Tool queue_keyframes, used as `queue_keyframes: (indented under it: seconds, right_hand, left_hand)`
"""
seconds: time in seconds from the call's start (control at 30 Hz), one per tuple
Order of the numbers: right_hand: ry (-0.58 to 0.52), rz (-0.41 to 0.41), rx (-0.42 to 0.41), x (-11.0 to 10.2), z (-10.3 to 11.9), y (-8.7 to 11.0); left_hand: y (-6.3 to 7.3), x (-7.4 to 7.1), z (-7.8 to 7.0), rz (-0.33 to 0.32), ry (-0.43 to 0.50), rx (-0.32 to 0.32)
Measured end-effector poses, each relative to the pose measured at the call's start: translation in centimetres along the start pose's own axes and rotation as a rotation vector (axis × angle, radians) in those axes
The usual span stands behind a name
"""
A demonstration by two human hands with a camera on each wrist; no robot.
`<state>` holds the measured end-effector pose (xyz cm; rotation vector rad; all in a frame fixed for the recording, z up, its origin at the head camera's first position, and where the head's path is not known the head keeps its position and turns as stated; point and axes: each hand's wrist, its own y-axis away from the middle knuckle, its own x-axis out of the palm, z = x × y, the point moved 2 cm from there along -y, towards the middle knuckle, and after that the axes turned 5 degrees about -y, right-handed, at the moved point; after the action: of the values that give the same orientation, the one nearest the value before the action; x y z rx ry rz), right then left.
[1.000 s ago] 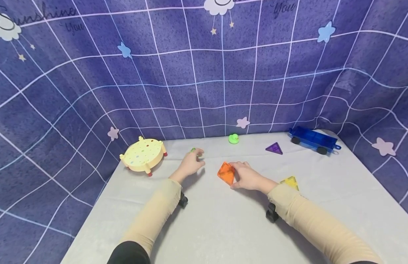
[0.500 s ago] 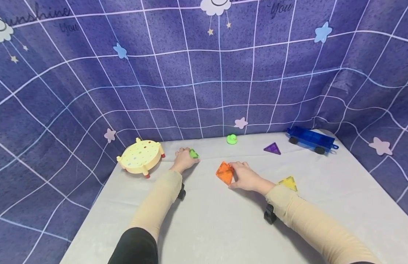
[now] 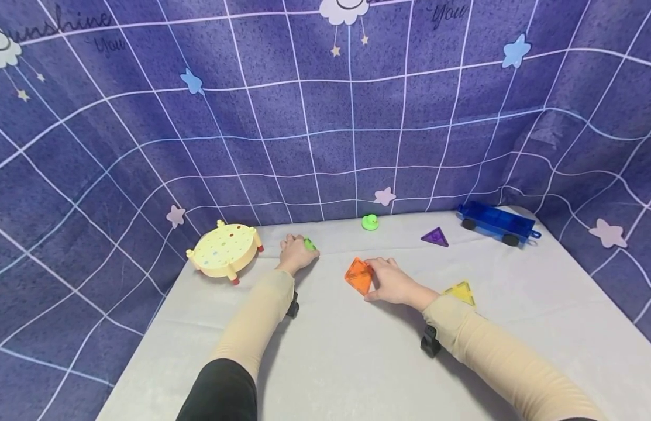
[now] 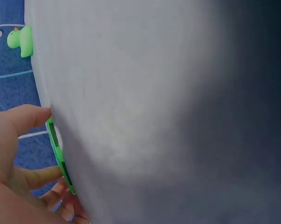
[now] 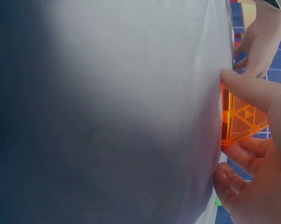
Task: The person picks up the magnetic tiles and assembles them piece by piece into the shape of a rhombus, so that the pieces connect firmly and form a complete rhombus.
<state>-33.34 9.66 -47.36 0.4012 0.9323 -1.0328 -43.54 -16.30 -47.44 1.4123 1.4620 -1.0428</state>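
Observation:
My left hand [image 3: 296,254] pinches a green triangular magnetic tile [image 3: 309,244] at the back left of the table; in the left wrist view, the thumb is at one end of the tile [image 4: 60,154] and fingers are at the other. Near the middle, my right hand [image 3: 392,282] grips an orange magnetic tile piece [image 3: 358,276], diamond-shaped from above. In the right wrist view its triangular frame [image 5: 246,116] rises between the thumb and fingers. Part of the green tile is hidden behind the left hand.
A cream toy table [image 3: 226,250] with red-tipped legs stands left of the left hand. Along the back are a green rubber duck [image 3: 369,222], a purple triangular tile [image 3: 436,237] and a blue wheeled cart [image 3: 496,222]. A yellow tile [image 3: 461,293] lies beside the right forearm.
My left hand has come down to the left onto the green tile, then closed in on it. My right hand keeps its hold on the orange piece in nearly the same place.

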Motion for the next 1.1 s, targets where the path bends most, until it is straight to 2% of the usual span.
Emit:
queue_keyframes:
  seconds: [0.3,0.6,0.8,0.93,1.1]
  right_hand:
    - [-0.008,-0.005,-0.005,-0.1,0.0,0.0]
    - [0.011,0.01,-0.012,0.1,-0.2,-0.2]
    - [0.004,0.013,-0.018,0.1,0.0,-0.2]
    - [0.013,0.009,-0.019,0.2,0.0,-0.3]
    - [0.014,0.0,0.005,0.5,0.0,-0.4]
  left_hand:
    - [2.1,-0.7,-1.1,0.01,-0.024,0.097]
    - [5.4,-0.6,-1.4,0.038,-0.008,0.203]
    - [7.6,-0.4,-1.4,0.09,-0.008,0.255]
    - [9.0,-0.5,-2.0,0.118,-0.006,0.31]
    - [10.2,-0.4,-3.0,0.11,-0.009,0.379]
